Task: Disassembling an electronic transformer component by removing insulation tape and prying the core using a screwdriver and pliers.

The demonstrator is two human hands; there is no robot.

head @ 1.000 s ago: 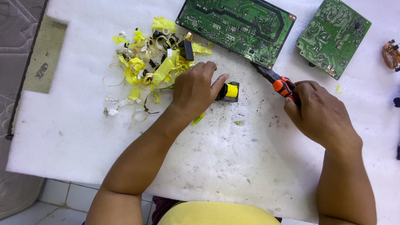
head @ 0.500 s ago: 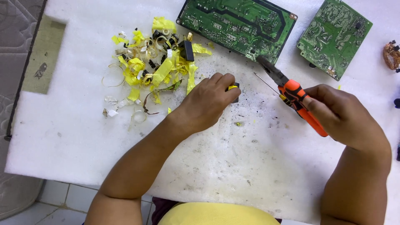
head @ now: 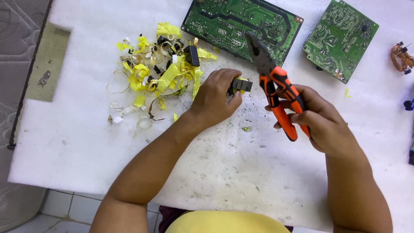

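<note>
White foam-covered worktop (head: 224, 172) seen from above, front edge near the body, left edge dropping to a grey patterned surface. Broad bare stretch of worktop toward the front edge, below both hands; crowded at the far side.

Left hand (head: 217, 101) near the middle, fingers (head: 228, 77) curled and pinching a small black-and-yellow component (head: 240, 85), held just beside the near edge of the large green circuit board (head: 241, 23). Component poking out past the fingertips toward the right, its long axis roughly level, left to right.

Right hand (head: 323, 123) to the right of the component, fingers wrapped tight around orange-and-black pliers (head: 276, 86). Pliers' long axis slanting from the palm up and to the left, dark nose lying over the large board's near edge, just above and right of the component, not touching it. Cannot tell from here whether the nose is parted.

Heap of yellow tape scraps (head: 159, 71) left of the component. Second, smaller green circuit board (head: 340, 39) far right of the large board, tilted. Copper coil (head: 401, 56) at the right edge.
</note>
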